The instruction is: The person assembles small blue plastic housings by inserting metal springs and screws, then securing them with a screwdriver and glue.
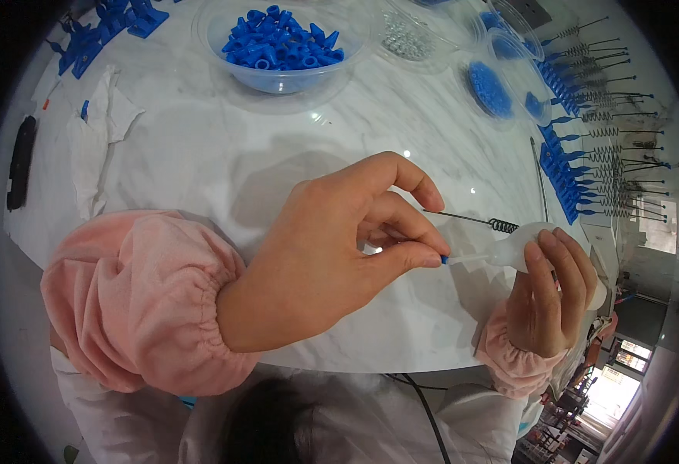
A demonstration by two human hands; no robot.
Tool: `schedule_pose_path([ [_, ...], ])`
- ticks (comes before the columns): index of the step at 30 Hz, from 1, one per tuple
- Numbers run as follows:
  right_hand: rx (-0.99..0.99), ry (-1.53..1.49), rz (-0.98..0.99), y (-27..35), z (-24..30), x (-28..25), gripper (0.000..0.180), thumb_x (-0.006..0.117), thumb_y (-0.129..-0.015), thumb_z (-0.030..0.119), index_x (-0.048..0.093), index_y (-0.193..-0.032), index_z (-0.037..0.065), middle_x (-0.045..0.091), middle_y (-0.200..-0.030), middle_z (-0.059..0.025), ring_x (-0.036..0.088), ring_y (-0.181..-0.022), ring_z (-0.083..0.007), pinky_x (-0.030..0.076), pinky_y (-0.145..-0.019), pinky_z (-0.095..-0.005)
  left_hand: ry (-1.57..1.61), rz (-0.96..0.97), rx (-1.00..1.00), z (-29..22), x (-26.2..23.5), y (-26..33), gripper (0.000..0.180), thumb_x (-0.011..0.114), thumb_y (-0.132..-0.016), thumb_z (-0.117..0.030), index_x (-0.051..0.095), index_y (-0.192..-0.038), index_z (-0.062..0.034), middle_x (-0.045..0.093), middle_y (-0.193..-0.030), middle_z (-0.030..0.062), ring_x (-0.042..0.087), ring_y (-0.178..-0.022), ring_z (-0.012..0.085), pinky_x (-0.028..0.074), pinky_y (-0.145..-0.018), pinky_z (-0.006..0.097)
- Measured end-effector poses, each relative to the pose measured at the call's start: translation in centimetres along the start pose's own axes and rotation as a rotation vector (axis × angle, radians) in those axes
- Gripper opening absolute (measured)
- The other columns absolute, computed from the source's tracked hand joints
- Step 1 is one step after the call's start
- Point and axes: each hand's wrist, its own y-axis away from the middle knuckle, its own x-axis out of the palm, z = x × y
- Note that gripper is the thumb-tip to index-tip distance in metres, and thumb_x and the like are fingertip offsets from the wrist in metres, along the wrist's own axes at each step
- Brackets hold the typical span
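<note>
My left hand point(316, 240) is closed in a pinch at the middle of the table, with a small blue piece point(444, 260) between thumb and finger. In my right hand point(552, 301) is a white squeeze bottle point(516, 241), its thin clear nozzle pointing left with the tip at the blue piece. A dark wire with a coiled spring point(502, 225) runs from beside the bottle to my left index fingertip. Where the coil's right end goes is hidden behind the bottle and fingers.
A clear bowl point(278, 82) heaped with blue cone-shaped parts stands at the back. Tubs of clear beads point(406, 37) and small blue pieces point(490, 89) are right of it. Blue holders with upright spring wires point(564, 174) line the right edge. White tissue point(96, 147) and a black tool point(22, 162) lie left.
</note>
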Motion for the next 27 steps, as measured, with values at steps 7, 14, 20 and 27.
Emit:
schedule_pose_path([
  [7,0.017,-0.024,-0.048,0.02,-0.01,-0.13,0.049,0.061,-0.066,-0.017,0.072,-0.109,0.002,0.065,-0.112,-0.0156,0.061,-0.108,-0.0331,0.057,-0.084,-0.0336,0.008,-0.001,0.012,0.08,0.05,0.11,0.033,0.068,-0.086,0.006,0.05,-0.112,0.0017,0.073,-0.093,0.0118,0.068,-0.094,0.0139,0.052,-0.085,0.024],
  [14,0.003,-0.015,-0.018,-0.1,0.01,0.0,0.048,0.061,-0.066,-0.017,0.072,-0.109,0.003,0.066,-0.112,-0.015,0.061,-0.108,-0.0332,0.055,-0.086,-0.0355,-0.028,0.0,-0.012,-0.1,-0.04,0.02,0.033,0.068,-0.085,0.007,0.05,-0.113,0.002,0.073,-0.093,0.0119,0.069,-0.094,0.0141,0.052,-0.086,0.024],
  [20,0.002,-0.015,-0.06,-0.04,-0.22,-0.32,0.046,0.063,-0.067,-0.016,0.072,-0.108,0.003,0.066,-0.111,-0.0147,0.061,-0.108,-0.0328,0.055,-0.086,-0.035,-0.02,0.001,-0.005,-0.08,-0.07,0.07,0.033,0.068,-0.085,0.007,0.05,-0.112,0.002,0.073,-0.093,0.0121,0.069,-0.094,0.0141,0.052,-0.085,0.024],
  [27,-0.038,-0.016,-0.092,0.21,-0.34,0.13,0.046,0.062,-0.067,-0.015,0.072,-0.108,0.003,0.066,-0.111,-0.0154,0.061,-0.108,-0.0329,0.057,-0.084,-0.0322,-0.027,-0.001,-0.002,-0.03,-0.03,0.07,0.033,0.068,-0.085,0.006,0.05,-0.112,0.0025,0.073,-0.093,0.0121,0.069,-0.093,0.0139,0.052,-0.084,0.024],
])
